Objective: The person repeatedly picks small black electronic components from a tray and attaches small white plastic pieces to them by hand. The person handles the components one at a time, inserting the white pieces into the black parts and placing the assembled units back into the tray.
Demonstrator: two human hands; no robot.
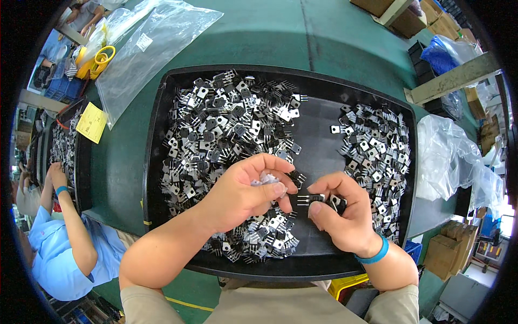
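Observation:
A black tray [318,127] on the green table holds two heaps of small black transistors with silver tabs and leads: a large heap [224,135] on the left and a smaller heap [375,151] on the right. My left hand [243,191] hovers over the near end of the large heap, its fingers curled around a bunch of transistors [265,180]. My right hand [340,213], with a blue wristband, pinches a row of transistors [315,200] between thumb and fingers, leads pointing left. The two hands nearly touch above the tray's bare middle strip.
Clear plastic bags lie at the table's far left [145,51] and beside the tray's right [450,156]. A yellow slip [91,122] lies left of the tray. A person in a blue shirt [65,254] works at another tray [67,146] on the left. Cardboard boxes [402,16] stand beyond the table.

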